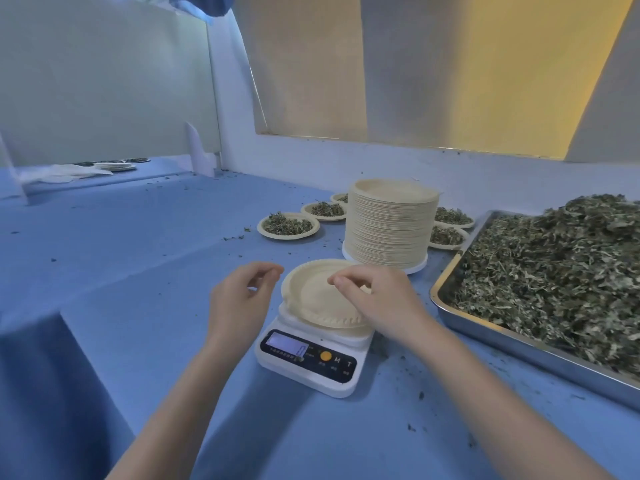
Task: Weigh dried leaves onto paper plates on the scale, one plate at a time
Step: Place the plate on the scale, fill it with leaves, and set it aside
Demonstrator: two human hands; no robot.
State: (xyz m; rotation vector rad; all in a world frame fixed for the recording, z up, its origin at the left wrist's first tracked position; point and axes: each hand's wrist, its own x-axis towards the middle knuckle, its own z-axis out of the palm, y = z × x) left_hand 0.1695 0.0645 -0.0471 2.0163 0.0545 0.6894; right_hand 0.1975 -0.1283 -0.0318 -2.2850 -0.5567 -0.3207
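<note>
- Blue cloth covers the table, with leaf crumbs scattered across it.
- Far left, at the back, a few more plates sit near a white divider.
- The left hand hovers just left of the scale, fingers loosely curled and holding nothing.
- The white scale carries an empty paper plate on its platform; its display is lit but unreadable.
- The right hand is over the plate's right side, fingers bent downward; I cannot tell whether they pinch anything.
- Behind, filled plates flank a tall stack of plates.
- Far right, a metal tray holds a heap of dried leaves.
</note>
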